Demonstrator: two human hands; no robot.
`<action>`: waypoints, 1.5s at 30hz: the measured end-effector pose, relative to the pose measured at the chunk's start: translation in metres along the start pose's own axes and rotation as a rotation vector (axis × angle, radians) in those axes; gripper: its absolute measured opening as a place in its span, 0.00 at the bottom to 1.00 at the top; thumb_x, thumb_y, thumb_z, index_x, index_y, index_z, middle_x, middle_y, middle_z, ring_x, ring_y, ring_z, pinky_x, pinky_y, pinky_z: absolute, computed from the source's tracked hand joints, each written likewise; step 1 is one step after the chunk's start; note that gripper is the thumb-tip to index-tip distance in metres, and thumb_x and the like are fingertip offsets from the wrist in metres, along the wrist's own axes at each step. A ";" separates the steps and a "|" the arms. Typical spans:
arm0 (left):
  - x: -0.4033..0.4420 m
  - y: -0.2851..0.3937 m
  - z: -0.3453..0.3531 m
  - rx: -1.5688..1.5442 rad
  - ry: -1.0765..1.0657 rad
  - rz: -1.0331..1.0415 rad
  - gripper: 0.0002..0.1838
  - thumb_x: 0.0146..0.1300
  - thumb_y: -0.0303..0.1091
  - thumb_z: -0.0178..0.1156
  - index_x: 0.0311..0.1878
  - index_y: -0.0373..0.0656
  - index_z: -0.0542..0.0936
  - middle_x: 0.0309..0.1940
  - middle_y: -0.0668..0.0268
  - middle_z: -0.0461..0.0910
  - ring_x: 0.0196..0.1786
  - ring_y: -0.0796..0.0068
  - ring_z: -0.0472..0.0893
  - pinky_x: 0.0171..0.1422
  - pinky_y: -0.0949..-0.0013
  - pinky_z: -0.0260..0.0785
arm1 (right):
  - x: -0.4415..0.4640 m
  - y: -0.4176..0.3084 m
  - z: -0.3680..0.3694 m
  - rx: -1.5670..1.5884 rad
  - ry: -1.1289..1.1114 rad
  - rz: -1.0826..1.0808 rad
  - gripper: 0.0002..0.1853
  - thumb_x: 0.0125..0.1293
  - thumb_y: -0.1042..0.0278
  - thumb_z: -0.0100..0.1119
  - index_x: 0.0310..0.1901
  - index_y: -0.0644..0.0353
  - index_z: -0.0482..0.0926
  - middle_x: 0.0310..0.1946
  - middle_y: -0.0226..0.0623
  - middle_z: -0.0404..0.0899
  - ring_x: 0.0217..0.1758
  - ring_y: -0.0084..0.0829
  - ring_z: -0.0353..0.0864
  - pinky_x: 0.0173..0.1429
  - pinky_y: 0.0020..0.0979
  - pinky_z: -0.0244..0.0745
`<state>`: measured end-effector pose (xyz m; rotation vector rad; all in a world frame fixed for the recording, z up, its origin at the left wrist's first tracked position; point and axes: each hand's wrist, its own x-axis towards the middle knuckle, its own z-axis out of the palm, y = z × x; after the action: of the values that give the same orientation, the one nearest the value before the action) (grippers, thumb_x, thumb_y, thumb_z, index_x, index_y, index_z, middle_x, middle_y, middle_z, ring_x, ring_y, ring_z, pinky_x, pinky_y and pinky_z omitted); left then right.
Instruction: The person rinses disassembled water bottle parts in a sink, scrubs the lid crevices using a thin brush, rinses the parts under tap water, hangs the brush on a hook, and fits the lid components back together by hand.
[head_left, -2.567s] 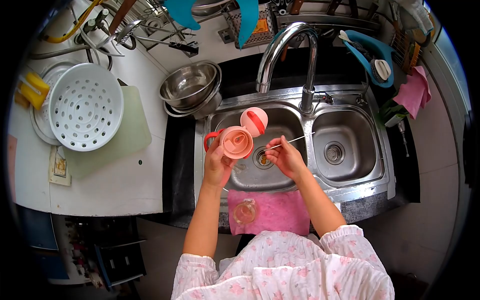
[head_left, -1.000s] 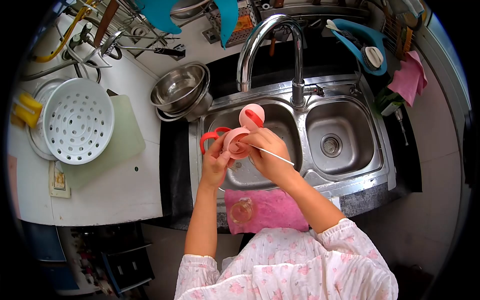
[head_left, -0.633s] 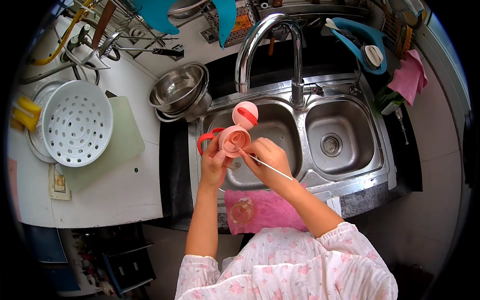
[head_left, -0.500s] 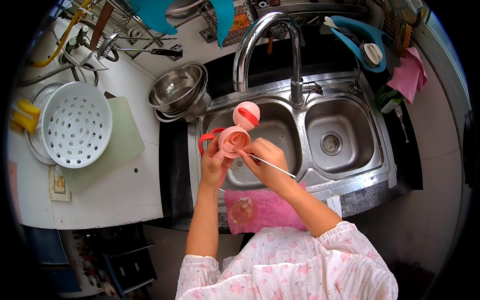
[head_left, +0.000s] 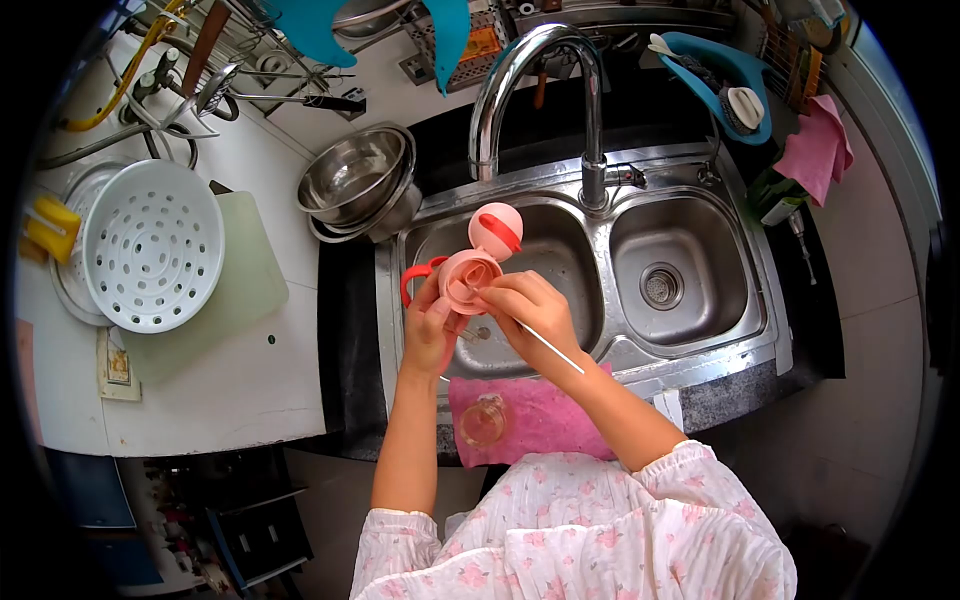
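Note:
Over the left sink basin, my left hand [head_left: 429,318] is closed around a pink sippy-cup lid [head_left: 459,296] with a red handle [head_left: 413,279] on its left. The round flip cap [head_left: 496,229] of the lid stands open, a red band across it. My right hand [head_left: 532,312] pinches a thin white stick [head_left: 551,347] whose tail slants down toward my right wrist. Its front end is hidden by my fingers at the lid's opening, so its kind does not show. Below my hands, a clear glass jar [head_left: 485,420] rests on a pink cloth [head_left: 547,410] at the sink's front edge.
A chrome faucet [head_left: 487,110] arches above the double sink [head_left: 607,255]. Stacked steel bowls [head_left: 355,180] stand at its back left. On the left counter are a white colander [head_left: 150,250] and a pale green cutting board [head_left: 250,265]. A blue caddy [head_left: 700,48] holding brushes sits back right.
The white stick has turned steeper, its tail swinging down and left as my right fingers shift over the lid. The lid has moved very slightly in my left hand.

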<state>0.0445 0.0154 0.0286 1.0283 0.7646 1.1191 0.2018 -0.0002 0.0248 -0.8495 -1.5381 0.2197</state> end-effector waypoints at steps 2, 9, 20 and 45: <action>-0.001 0.004 0.009 -0.065 0.091 0.003 0.26 0.57 0.41 0.57 0.58 0.42 0.70 0.49 0.69 0.75 0.46 0.83 0.76 0.45 0.81 0.69 | -0.001 -0.003 -0.003 -0.028 -0.057 -0.011 0.12 0.46 0.79 0.64 0.35 0.59 0.77 0.31 0.36 0.76 0.31 0.35 0.75 0.33 0.33 0.71; -0.001 0.000 0.004 -0.054 0.156 -0.024 0.24 0.58 0.40 0.55 0.58 0.43 0.70 0.48 0.69 0.75 0.45 0.84 0.76 0.42 0.83 0.68 | -0.002 -0.004 -0.009 -0.076 -0.141 0.001 0.11 0.47 0.78 0.65 0.35 0.61 0.78 0.31 0.36 0.73 0.32 0.36 0.74 0.36 0.33 0.70; -0.003 0.007 0.005 0.053 0.062 -0.056 0.25 0.58 0.45 0.53 0.56 0.40 0.72 0.43 0.71 0.77 0.37 0.89 0.75 0.29 0.87 0.62 | 0.004 -0.004 -0.015 -0.030 -0.160 -0.009 0.12 0.44 0.80 0.63 0.34 0.61 0.78 0.27 0.35 0.71 0.30 0.36 0.74 0.33 0.33 0.71; -0.004 0.000 0.002 0.020 -0.014 -0.051 0.29 0.54 0.46 0.58 0.57 0.39 0.71 0.47 0.66 0.76 0.47 0.78 0.78 0.44 0.79 0.71 | -0.002 -0.017 -0.004 -0.079 0.078 0.068 0.07 0.49 0.76 0.65 0.29 0.61 0.76 0.23 0.34 0.72 0.23 0.34 0.74 0.27 0.32 0.70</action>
<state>0.0452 0.0114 0.0297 1.0270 0.7878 1.0615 0.1985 -0.0152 0.0339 -0.9631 -1.4544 0.1745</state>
